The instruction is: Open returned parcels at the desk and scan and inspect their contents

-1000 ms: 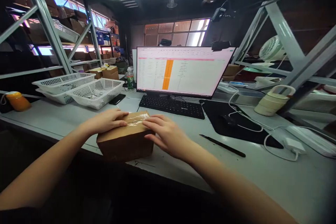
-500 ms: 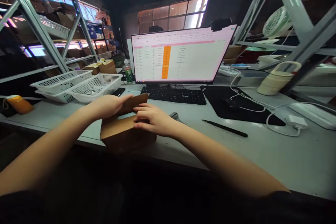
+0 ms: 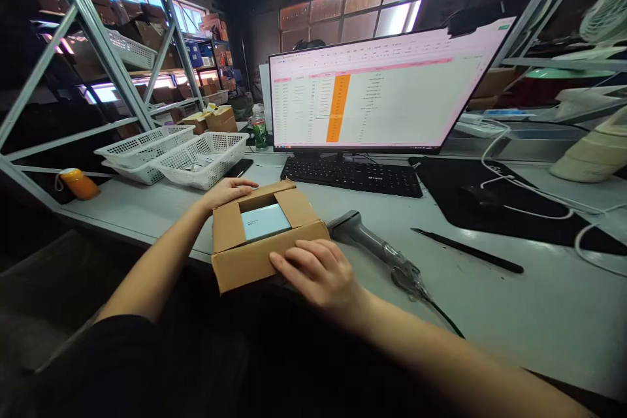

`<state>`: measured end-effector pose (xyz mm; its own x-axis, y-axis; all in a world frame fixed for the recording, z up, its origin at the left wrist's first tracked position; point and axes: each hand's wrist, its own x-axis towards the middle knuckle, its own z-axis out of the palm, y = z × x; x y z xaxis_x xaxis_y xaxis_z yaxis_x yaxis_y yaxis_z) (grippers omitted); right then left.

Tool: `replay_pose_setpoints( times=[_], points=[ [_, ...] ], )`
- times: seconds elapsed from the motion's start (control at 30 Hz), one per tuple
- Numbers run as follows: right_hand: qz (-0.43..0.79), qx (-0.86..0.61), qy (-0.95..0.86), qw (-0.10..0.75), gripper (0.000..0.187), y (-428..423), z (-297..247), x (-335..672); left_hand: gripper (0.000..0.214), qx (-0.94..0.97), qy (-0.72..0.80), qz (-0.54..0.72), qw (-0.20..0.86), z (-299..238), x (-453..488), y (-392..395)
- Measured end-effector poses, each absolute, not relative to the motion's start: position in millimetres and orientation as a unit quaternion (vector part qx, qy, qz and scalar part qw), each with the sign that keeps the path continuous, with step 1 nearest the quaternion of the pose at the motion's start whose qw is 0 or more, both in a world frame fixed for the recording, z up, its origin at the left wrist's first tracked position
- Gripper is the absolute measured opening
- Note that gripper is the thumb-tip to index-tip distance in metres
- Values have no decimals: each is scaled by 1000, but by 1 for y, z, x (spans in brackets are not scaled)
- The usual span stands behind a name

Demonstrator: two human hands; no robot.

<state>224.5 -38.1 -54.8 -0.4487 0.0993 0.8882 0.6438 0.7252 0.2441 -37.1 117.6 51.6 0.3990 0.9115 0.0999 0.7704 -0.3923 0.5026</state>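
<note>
A brown cardboard box [image 3: 230,271] sits at the desk's front edge. Its two short flaps are folded inward, and between them shows a pale blue box [image 3: 265,221] with small dark print. My left hand [image 3: 229,193] grips the far left side of the carton, by its long back flap. Against the near long flap, which hangs outward over the front, the fingers of my right hand [image 3: 318,271] are bent and pressed. A grey handheld barcode scanner [image 3: 375,245] lies just right of the carton, its cable trailing toward me.
Behind the carton are a black keyboard [image 3: 350,176] and a monitor [image 3: 401,104] showing a spreadsheet. White plastic baskets [image 3: 200,166] stand at the left. A black pen-like tool [image 3: 467,251], a mouse pad [image 3: 455,209] and white cables lie at the right.
The long flaps have opened outward, exposing the pale blue box inside. My right hand has moved down to the near flap; my left hand has shifted to the far side. The view has turned.
</note>
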Motion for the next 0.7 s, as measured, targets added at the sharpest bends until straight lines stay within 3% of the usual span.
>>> replay_pose_setpoints(
  times=[0.1, 0.2, 0.33, 0.4, 0.47, 0.57, 0.7],
  points=[
    [-202, -218, -843, 449, 25, -37, -41, 238, 45, 840, 502, 203, 33, 70, -33, 98],
    [-53, -266, -895, 354, 33, -24, 14, 247, 38, 882, 399, 206, -143, 93, -24, 64],
    [-11, -406, -902, 146, 31, 9, 70, 234, 42, 921, 299, 163, -188, 91, -15, 26],
    [-43, -434, -895, 93, 32, 18, 76, 223, 43, 936, 293, 132, -147, 79, -19, 17],
    [-79, -428, -895, 99, 33, 18, 74, 216, 49, 936, 298, 174, -71, 65, -28, 12],
    [-98, -443, -880, 143, 28, 12, 70, 224, 53, 850, 322, 415, -42, 42, -43, 8],
    [54, -515, -813, 266, 39, 24, 54, 264, 48, 640, 291, 707, -83, -8, -50, 3]
  ],
)
